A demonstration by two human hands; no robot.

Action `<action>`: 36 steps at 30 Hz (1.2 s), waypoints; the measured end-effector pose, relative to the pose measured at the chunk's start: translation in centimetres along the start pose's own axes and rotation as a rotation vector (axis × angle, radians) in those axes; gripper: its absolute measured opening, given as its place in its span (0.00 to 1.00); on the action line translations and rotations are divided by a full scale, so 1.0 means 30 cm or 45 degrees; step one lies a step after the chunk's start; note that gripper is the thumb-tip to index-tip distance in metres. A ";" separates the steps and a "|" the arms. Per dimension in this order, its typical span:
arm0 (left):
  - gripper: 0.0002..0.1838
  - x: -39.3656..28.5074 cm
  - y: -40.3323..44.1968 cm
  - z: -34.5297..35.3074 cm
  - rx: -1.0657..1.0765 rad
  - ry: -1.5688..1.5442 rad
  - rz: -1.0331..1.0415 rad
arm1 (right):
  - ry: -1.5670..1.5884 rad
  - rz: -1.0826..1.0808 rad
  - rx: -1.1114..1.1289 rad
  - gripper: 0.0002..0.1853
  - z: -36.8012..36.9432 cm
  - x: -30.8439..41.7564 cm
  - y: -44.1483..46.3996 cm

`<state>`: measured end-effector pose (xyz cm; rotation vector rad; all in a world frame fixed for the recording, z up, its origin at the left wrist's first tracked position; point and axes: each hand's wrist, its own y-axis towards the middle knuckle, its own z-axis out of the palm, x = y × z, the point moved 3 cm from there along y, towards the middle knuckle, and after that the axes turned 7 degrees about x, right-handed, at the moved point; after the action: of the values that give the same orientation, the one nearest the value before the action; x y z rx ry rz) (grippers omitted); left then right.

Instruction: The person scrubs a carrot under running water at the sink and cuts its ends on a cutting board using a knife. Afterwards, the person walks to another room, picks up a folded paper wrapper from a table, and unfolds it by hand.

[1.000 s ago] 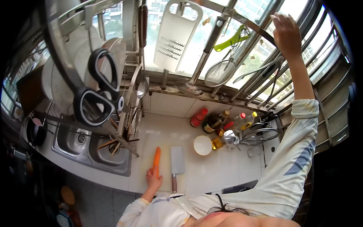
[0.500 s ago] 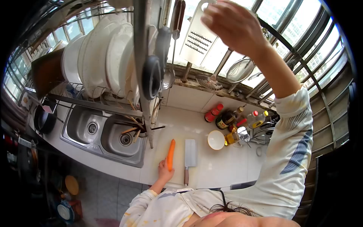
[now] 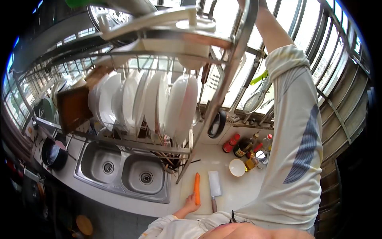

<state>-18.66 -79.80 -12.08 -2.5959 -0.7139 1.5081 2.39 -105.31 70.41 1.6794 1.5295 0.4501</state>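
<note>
An orange carrot [image 3: 197, 188] lies on a pale cutting board [image 3: 205, 207], and my left hand [image 3: 192, 203] is closed round its lower end. To its right on the board rests a cleaver [image 3: 215, 185], blade pointing away from me. My right arm reaches up to the top of the view, where only part of my right hand [image 3: 260, 3] shows near the rack's upper corner. Its fingers are cut off by the frame's edge and the rack post. Below and left of that hand, a white grater [image 3: 214, 79] hangs by the window, partly behind the rack.
A metal dish rack [image 3: 167, 148] full of white plates [image 3: 153, 101] stands over the double sink [image 3: 145, 179]. Right of the cleaver are a white bowl [image 3: 237, 167] and several sauce bottles [image 3: 241, 147]. A strainer [image 3: 254, 102] hangs at the barred window.
The view has tilted up and left, bringing more of the rack into sight. My right hand has moved up from beside the grater to the frame's top edge. My left hand stays on the carrot.
</note>
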 end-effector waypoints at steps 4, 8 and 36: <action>0.52 0.017 0.014 -0.035 0.101 -0.040 0.045 | 2.313 -0.158 0.323 0.20 0.075 -0.005 0.122; 0.52 0.026 0.044 -0.020 0.234 0.004 -0.081 | 1.978 -0.144 0.217 0.24 0.101 0.121 0.236; 0.51 0.010 0.047 -0.006 0.217 0.176 -0.155 | 2.037 -0.041 0.213 0.18 0.178 -0.220 0.026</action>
<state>-17.88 -80.90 -12.61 -2.4538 -0.6829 1.2817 5.41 -113.21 69.36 1.2843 2.6456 1.9863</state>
